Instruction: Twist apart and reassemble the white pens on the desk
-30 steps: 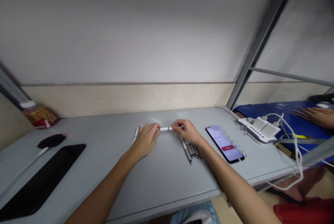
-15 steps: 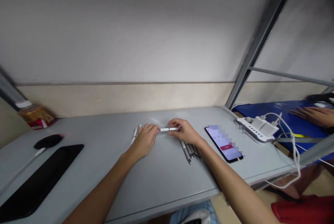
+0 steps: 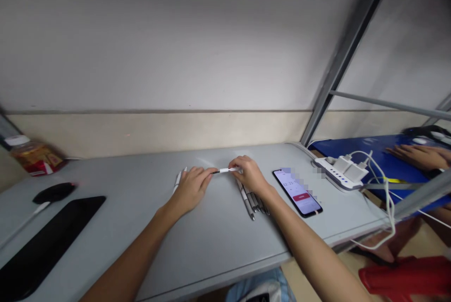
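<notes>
A slim white pen (image 3: pixel 224 170) with a dark section at its left end spans the gap between my two hands, just above the desk. My left hand (image 3: pixel 192 183) pinches the dark end with thumb and fingertips. At the other end, the fingers of my right hand (image 3: pixel 246 173) are closed around the pale part. Whether the pen is in one piece or pulled apart I cannot tell. Several white-and-grey pens (image 3: pixel 249 205) lie bunched under and in front of my right wrist. White pens (image 3: pixel 178 177) rest beyond my left hand, partly hidden by it.
Right of my hands lie a lit phone (image 3: pixel 298 193) and a power strip (image 3: pixel 336 174) with plugs and white cables. A black flat slab (image 3: pixel 52 245), a black oval device (image 3: pixel 54 192) and a bottle (image 3: pixel 37 157) are on the left. Another person's hand (image 3: pixel 410 154) rests on the blue table.
A dark stretch now shows between my left fingertips and the pen's white part, where white reached almost to them before. The view has turned slightly right.
</notes>
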A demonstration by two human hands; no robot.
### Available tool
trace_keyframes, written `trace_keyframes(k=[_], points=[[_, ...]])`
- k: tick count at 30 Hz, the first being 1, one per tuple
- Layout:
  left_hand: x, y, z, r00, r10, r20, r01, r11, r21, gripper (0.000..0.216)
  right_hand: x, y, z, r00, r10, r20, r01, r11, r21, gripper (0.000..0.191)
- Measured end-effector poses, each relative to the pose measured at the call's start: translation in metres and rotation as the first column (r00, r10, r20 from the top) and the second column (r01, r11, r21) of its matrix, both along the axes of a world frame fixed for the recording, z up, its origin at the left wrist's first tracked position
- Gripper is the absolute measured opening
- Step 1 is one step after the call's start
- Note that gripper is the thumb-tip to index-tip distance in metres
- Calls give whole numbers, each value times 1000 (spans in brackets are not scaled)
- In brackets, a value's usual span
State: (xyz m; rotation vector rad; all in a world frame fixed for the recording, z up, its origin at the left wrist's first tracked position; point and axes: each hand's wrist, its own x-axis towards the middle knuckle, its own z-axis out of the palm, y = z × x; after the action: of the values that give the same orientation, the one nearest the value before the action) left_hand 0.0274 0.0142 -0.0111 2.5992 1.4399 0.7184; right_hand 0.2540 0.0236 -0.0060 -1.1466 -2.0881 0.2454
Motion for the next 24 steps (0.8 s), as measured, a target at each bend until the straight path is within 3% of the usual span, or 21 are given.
trace_keyframes(k=[8,16,24], points=[[-6,8,-4,997,42,61,-46,997,57,31,8,8,-4,988,-127,-92,126,992,-18,18],[-4,5,-3,997,76,9,-77,996,48,29,9,8,-6,997,-59,-46,61,998,34,22],[2,0,-3,999,23,-27,-21,996,89,29,-2,4,-9,1000,9,-6,-9,999,54,16]])
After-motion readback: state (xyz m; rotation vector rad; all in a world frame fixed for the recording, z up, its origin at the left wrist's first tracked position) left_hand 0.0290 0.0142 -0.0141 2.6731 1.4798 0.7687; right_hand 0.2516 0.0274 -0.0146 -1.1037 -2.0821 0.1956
